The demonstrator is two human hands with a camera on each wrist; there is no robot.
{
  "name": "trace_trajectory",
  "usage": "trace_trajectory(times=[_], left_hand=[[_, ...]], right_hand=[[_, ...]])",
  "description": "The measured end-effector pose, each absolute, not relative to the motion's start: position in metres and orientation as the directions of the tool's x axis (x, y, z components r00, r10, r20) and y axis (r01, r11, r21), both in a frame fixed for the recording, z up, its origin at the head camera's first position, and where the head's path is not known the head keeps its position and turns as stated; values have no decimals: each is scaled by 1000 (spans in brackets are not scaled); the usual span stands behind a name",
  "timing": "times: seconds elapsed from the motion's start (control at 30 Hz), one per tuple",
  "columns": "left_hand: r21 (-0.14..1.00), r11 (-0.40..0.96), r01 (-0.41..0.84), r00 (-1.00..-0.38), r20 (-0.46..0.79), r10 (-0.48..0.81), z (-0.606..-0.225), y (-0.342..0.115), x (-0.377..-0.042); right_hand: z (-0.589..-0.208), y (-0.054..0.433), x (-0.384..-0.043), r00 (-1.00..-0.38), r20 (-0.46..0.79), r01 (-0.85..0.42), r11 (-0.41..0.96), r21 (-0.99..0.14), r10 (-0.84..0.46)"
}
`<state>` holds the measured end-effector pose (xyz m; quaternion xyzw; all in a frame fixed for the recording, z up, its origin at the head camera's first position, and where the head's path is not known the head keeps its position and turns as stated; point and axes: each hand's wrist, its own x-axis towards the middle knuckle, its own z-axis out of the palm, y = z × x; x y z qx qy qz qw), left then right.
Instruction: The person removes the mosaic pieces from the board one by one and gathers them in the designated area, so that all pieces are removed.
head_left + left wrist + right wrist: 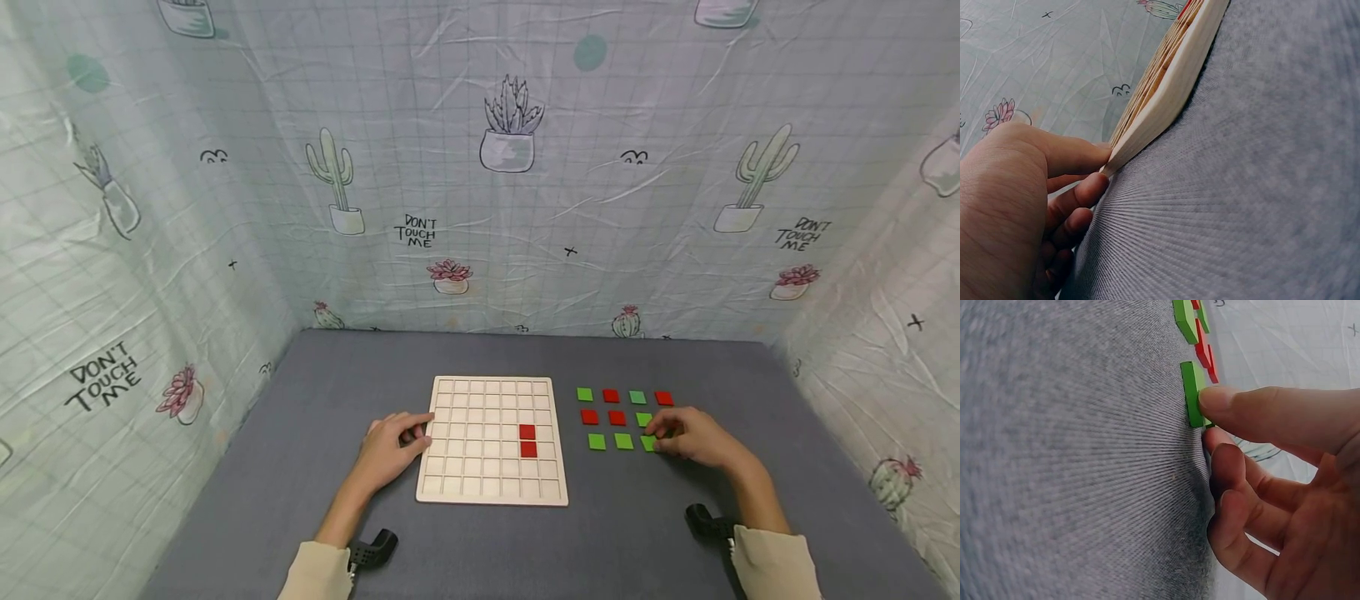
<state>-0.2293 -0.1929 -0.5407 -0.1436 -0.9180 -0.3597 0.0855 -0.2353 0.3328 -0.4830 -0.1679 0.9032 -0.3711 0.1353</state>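
Note:
A pale wooden grid board (468,483) lies flat on the table, with two red square tiles (528,432) one above the other in its cells. At the board's left edge, the thumb and fingertips of my left hand (388,450) grip the rim; the left wrist view shows them close together at the wood. To the right of the board, my right hand (697,437) pinches a green tile (1192,394) at the near right end of the loose tiles. Its thumb lies against the tile, and the other fingers curl below; part of the index finger is hidden.
Several loose green tiles (596,442) and red tiles (589,417) lie in rows right of the board. The grey table (480,550) meets a cactus-print curtain (570,200) at the back and sides.

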Motion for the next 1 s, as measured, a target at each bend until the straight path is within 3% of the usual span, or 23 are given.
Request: trace_trajectory(times=[0.73, 1.0], left_hand=[[632, 704, 325, -944, 263, 201, -545, -194, -231], [633, 703, 323, -945, 261, 199, -545, -194, -230]], right_hand=[[-483, 333, -234, -927, -148, -163, 728, -666, -344], [-482, 327, -235, -947, -91, -196, 775, -600, -309]])
